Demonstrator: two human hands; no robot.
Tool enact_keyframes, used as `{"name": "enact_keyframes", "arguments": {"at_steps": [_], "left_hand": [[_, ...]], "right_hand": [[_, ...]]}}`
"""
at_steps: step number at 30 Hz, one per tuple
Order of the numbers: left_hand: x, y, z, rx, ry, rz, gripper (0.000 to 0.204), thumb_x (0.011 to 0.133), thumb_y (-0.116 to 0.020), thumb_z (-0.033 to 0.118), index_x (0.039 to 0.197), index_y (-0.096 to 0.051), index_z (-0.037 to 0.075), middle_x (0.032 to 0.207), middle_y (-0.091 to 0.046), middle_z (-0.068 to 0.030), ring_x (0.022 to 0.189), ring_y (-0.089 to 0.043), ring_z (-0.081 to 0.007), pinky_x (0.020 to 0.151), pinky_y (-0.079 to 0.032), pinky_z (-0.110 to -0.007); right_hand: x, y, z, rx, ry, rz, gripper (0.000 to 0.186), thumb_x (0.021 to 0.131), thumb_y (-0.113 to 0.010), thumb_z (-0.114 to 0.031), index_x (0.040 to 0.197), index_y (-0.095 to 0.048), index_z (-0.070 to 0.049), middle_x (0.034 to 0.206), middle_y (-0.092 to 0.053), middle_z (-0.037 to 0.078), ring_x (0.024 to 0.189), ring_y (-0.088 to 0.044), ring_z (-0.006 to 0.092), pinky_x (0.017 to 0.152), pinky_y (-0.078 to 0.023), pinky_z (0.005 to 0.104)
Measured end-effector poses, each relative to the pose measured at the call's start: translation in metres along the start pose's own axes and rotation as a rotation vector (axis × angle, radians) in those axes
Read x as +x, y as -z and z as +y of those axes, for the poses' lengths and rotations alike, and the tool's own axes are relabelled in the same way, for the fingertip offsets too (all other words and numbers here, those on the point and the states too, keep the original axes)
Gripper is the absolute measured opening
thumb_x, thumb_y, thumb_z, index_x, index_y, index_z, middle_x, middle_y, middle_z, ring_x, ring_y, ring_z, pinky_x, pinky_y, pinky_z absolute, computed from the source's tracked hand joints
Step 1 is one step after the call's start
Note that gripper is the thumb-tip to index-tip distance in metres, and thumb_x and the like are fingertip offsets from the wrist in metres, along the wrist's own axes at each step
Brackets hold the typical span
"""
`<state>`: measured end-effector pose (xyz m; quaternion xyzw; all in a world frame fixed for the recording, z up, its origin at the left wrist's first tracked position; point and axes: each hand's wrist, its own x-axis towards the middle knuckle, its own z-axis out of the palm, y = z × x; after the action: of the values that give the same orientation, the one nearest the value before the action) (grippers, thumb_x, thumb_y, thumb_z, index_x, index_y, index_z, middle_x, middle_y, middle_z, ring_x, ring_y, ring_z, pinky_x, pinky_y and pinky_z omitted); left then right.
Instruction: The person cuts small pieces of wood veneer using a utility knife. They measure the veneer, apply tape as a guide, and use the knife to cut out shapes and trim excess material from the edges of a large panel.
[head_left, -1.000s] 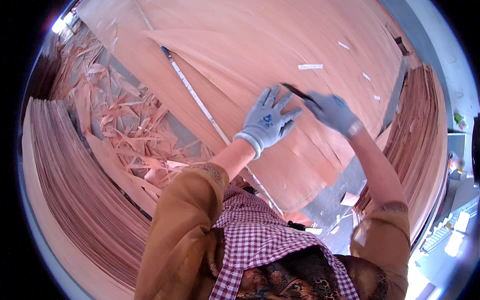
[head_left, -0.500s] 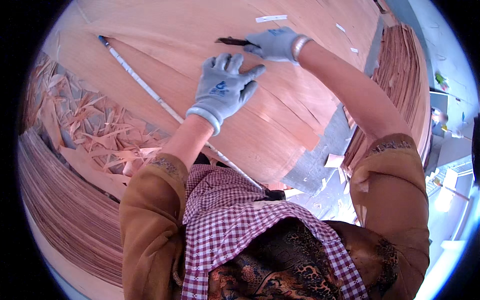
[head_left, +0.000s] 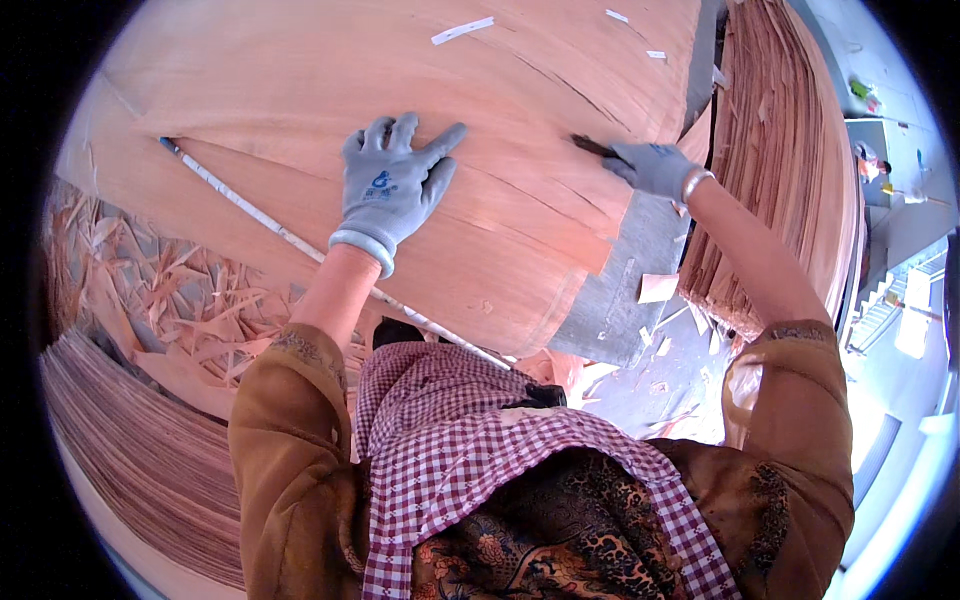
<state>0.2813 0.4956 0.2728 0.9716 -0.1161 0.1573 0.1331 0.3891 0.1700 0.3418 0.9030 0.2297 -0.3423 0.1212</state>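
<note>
My left hand [head_left: 392, 183], in a grey glove with blue print, lies spread on the large pale pinkish wood veneer sheet [head_left: 500, 100], which has long splits toward the right. My right hand [head_left: 646, 170], also gloved, grips a dark narrow blade-like tool [head_left: 594, 145] over the sheet's right part; the handle is mostly hidden in my fingers. A long white rod [head_left: 240, 212] with a blue end lies diagonally across the sheet, left of and below my left hand. Short white strips [head_left: 462, 31] lie on the upper part.
Veneer stacks rise at right [head_left: 770, 150] and lower left [head_left: 140, 450]. Torn scraps [head_left: 170, 300] pile at left. A grey surface [head_left: 615, 300] shows beside the sheet. A small, indistinct person [head_left: 872, 160] is in the far right background, near steps.
The view has shifted. My right hand with the tool first went leftward across the sheet, then moved right and nearer to me. My left hand stays spread on the veneer.
</note>
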Motion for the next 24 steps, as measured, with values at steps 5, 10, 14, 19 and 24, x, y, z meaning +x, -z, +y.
{"name": "enact_keyframes", "arguments": {"at_steps": [5,10,14,19,24], "left_hand": [[0.004,-0.003,0.003,-0.021,-0.023,-0.012,0.036,0.085,-0.06,0.033,0.12,-0.06,0.035,0.114,-0.051,-0.0092,0.104,-0.049,-0.0324,0.087,-0.036,-0.047],[0.004,0.003,0.006,0.0,-0.04,-0.003,0.036,0.085,-0.059,0.032,0.121,-0.06,0.034,0.113,-0.051,-0.0099,0.102,-0.049,-0.0328,0.085,-0.037,-0.049],[0.006,-0.002,0.01,0.032,-0.053,0.012,0.037,0.084,-0.059,0.033,0.122,-0.059,0.034,0.112,-0.051,-0.0105,0.103,-0.048,-0.0331,0.084,-0.037,-0.05],[-0.001,-0.001,0.0,0.065,-0.031,0.043,0.039,0.085,-0.056,0.036,0.123,-0.058,0.033,0.114,-0.051,-0.0115,0.104,-0.048,-0.0334,0.086,-0.036,-0.051],[0.0,0.016,-0.027,-0.159,-0.034,-0.208,0.059,0.08,-0.061,0.046,0.133,-0.05,0.025,0.131,-0.046,-0.0137,0.122,-0.041,-0.0342,0.099,-0.031,-0.05]], "right_hand": [[-0.061,-0.052,0.053,0.017,-0.204,-0.024,0.038,0.096,-0.039,-0.043,0.116,-0.053,-0.014,0.105,-0.064,0.017,0.098,-0.06,0.0378,0.086,-0.045,0.0454],[-0.133,-0.06,0.071,0.228,-0.435,-0.02,0.032,0.095,-0.045,-0.035,0.111,-0.055,-0.01,0.096,-0.064,0.019,0.092,-0.061,0.0389,0.077,-0.046,0.0461],[-0.119,-0.055,0.021,0.527,-0.117,0.533,0.021,0.089,-0.051,-0.016,0.107,-0.056,-0.007,0.087,-0.062,0.018,0.078,-0.061,0.0357,0.069,-0.047,0.0408],[-0.033,-0.028,-0.108,0.626,0.093,0.569,0.026,0.081,-0.06,-0.024,0.101,-0.059,-0.007,0.095,-0.061,0.018,0.091,-0.06,0.0352,0.078,-0.047,0.0423],[-0.017,-0.041,-0.121,0.654,-0.074,0.501,0.038,0.077,-0.07,-0.03,0.103,-0.058,-0.006,0.105,-0.06,0.017,0.099,-0.058,0.0354,0.083,-0.047,0.0406]]}}
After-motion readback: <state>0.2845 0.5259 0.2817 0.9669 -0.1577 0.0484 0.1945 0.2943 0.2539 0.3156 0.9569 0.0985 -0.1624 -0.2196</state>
